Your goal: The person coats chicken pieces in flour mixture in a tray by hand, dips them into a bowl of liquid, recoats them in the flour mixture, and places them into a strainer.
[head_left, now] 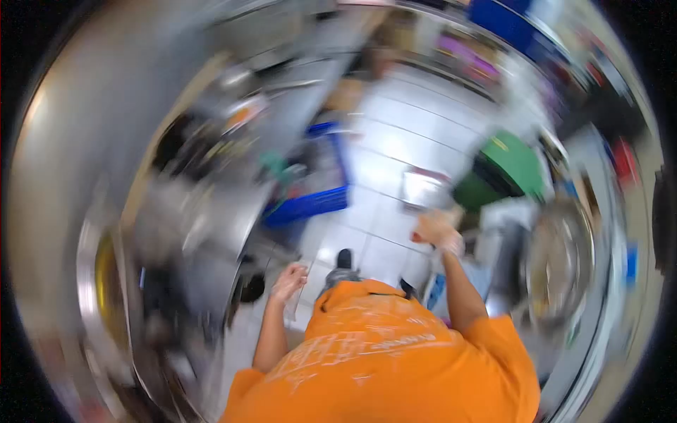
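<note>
My left hand [288,283] hangs low at my side, in what looks like a clear plastic glove. Its fingers are curled, with nothing visible in them. My right hand [436,230] is held forward, also apparently gloved, with fingers bent. A small reddish patch shows at its fingertips, too blurred to name. Just beyond it in the picture is a pale, shiny square thing [424,189] with a dark edge; I cannot tell whether the hand touches it. To the right of that hand is a green bin [509,166]. Motion smears most of the view.
On the left runs a metal counter [240,204] with blurred utensils. A blue crate [310,204] sits beside it, near white floor tiles [384,158]. A large round metal bowl [560,261] stands at right, and a yellow-looking pot [107,282] at far left.
</note>
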`<move>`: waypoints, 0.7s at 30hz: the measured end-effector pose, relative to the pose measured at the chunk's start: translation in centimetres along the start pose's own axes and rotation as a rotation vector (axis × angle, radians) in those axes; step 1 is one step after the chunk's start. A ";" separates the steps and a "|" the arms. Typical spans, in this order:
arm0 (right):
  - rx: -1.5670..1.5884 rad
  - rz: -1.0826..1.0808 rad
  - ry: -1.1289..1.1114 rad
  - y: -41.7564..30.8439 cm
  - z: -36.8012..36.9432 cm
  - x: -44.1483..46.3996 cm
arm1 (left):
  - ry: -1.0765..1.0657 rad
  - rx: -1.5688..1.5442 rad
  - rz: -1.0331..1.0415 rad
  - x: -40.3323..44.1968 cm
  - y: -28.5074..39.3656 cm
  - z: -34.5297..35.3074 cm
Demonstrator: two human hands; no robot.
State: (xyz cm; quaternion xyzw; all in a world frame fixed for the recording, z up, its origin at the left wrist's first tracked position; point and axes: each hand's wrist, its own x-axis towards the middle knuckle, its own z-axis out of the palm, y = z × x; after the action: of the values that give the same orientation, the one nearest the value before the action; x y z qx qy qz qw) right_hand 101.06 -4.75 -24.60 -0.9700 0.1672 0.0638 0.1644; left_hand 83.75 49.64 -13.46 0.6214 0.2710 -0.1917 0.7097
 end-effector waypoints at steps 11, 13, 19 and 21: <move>0.614 0.613 0.451 -3.3 -15.3 2.7 | -0.662 0.743 0.236 35.7 27.5 33.3; 0.712 0.595 0.556 -3.2 -16.5 5.0 | -0.634 0.700 0.245 39.0 29.7 42.5; 0.696 0.728 0.579 3.3 -16.6 12.5 | -1.117 1.574 1.054 54.7 21.3 52.7; 0.753 0.896 0.456 2.6 -16.5 12.4 | -0.892 0.800 -0.308 57.2 21.0 56.8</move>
State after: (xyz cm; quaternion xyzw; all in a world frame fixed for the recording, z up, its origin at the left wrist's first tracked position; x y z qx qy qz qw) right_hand 112.94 -16.42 -12.11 -0.6706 0.5994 -0.1451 0.4123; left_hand 149.44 0.57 -28.14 0.6531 -0.0581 -0.6200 0.4308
